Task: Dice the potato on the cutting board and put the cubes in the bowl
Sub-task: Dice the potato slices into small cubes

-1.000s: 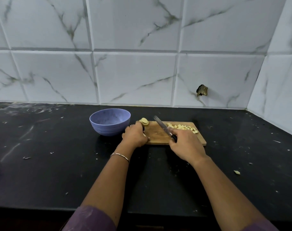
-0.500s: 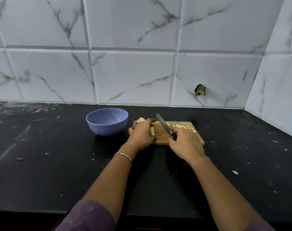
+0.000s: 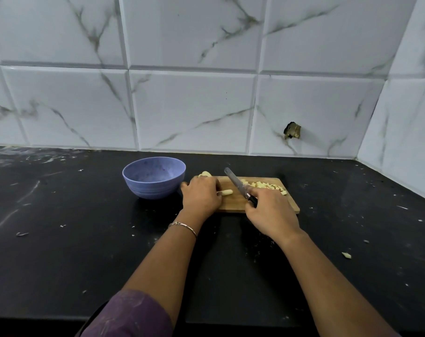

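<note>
bench [image 3: 61, 251]: It was black with small white bits.
bowl [image 3: 154, 177]: It was blue and sat on the bench, just left of the cutting board [image 3: 233, 203].
potato lump [image 3: 205, 174]: It lay at the cutting board's far left corner, behind my left hand [image 3: 201, 197].
left hand: My fingers curled down on the potato stick [image 3: 227, 192] and held it.
potato stick: It lay flat on the cutting board and poked out right from under my fingers.
cutting board: It lay flat on the bench.
knife [image 3: 238, 185]: Its blade pointed away from me and a bit left, over the cutting board.
right hand [image 3: 271, 212]: I gripped the dark knife handle.
cubes [image 3: 265, 185]: A heap of them lay on the cutting board's far right side.
scrap [image 3: 346, 255]: One small bit lay on the bench, far right.
</note>
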Demonstrator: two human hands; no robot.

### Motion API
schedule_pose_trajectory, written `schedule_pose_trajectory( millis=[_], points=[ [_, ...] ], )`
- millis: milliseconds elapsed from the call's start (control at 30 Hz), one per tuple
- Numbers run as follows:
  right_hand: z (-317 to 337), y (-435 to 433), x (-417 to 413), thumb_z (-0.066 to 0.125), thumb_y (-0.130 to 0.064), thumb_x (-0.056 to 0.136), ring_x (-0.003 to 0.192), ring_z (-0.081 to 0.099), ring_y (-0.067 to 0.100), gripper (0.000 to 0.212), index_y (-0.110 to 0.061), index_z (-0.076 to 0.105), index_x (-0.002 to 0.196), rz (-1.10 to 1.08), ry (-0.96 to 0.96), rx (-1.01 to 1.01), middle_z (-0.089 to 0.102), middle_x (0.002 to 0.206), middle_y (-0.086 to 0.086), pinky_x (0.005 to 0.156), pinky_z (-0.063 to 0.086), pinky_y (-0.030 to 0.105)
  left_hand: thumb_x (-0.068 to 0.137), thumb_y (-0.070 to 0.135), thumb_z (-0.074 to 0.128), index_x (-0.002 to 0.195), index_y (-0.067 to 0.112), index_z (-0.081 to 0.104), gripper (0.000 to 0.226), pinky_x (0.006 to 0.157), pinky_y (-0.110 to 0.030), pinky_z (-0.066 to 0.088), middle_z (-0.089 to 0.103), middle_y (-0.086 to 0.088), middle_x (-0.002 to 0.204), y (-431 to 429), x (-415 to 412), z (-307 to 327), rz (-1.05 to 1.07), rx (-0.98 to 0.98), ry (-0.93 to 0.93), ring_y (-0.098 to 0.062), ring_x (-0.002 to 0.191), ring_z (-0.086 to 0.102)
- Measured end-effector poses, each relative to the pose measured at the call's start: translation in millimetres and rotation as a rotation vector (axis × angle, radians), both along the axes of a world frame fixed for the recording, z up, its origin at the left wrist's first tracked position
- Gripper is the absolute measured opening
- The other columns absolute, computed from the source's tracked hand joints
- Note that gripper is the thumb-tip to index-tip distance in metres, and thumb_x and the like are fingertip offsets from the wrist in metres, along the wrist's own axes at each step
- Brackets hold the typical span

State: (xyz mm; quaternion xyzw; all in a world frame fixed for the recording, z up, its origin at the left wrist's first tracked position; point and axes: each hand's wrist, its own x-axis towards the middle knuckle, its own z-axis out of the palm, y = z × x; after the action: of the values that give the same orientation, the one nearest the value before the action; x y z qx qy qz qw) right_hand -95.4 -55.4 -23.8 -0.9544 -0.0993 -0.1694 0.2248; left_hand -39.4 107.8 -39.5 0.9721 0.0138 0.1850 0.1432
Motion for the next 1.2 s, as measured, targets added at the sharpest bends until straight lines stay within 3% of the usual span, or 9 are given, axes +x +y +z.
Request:
schedule_pose_trajectory(
  millis=[267,500,700,800,933,1200],
  points=[
    [-3,1,1,0.060,-0.026,0.097,0.075,0.055,0.005,0.050,-0.032,0.048,0.146,0.009,0.005,-0.005,0.068,0.107,-0.003,0.060,0.042,0.017,0.094,0.034,0.057,0.109,0.030,0.069,0.020,0.093,-0.045,0.034,0.063,0.003,0.113,-6,5,-3,0.015,0.048,-0.052,-0.021,0.113,0.055],
    [-6,3,3,0.059,-0.027,0.097,0.076,0.055,0.006,0.050,-0.032,0.048,0.146,0.015,0.014,-0.047,0.069,0.109,-0.004,0.069,0.049,0.021,0.093,0.037,0.059,0.108,0.029,0.070,0.020,0.094,-0.043,0.034,0.065,0.004,0.109,-5,8,-5,0.037,0.039,-0.060,-0.019,0.111,0.057],
    [-7,6,4,0.059,-0.025,0.097,0.072,0.056,0.005,0.052,-0.032,0.046,0.147,0.040,0.029,-0.068,0.068,0.104,-0.005,0.062,0.045,0.019,0.094,0.034,0.060,0.107,0.030,0.071,0.018,0.098,-0.042,0.033,0.067,0.004,0.108,-4,7,-4,0.027,0.004,-0.059,-0.020,0.111,0.057],
    [-8,12,3,0.059,-0.020,0.097,0.075,0.057,0.007,0.056,-0.030,0.043,0.149,0.053,0.023,-0.117,0.067,0.100,-0.004,0.064,0.046,0.020,0.094,0.032,0.059,0.108,0.032,0.071,0.018,0.099,-0.042,0.033,0.067,0.004,0.108,-3,7,-4,0.029,0.008,-0.047,-0.021,0.110,0.057],
    [-8,16,2,0.057,-0.016,0.097,0.090,0.064,0.013,0.058,-0.027,0.040,0.151,0.059,0.006,-0.191,0.066,0.103,-0.002,0.076,0.056,0.027,0.094,0.028,0.057,0.106,0.031,0.072,0.019,0.098,-0.042,0.033,0.067,0.004,0.108,-3,7,-4,0.028,0.004,-0.053,-0.021,0.109,0.057],
    [-8,22,2,0.056,-0.013,0.097,0.098,0.064,0.017,0.057,-0.021,0.041,0.151,0.050,-0.026,-0.290,0.066,0.108,0.001,0.081,0.055,0.030,0.093,0.028,0.058,0.104,0.031,0.072,0.019,0.098,-0.042,0.032,0.068,0.004,0.106,-3,7,-4,0.029,-0.005,-0.060,-0.021,0.109,0.058]
  ],
)
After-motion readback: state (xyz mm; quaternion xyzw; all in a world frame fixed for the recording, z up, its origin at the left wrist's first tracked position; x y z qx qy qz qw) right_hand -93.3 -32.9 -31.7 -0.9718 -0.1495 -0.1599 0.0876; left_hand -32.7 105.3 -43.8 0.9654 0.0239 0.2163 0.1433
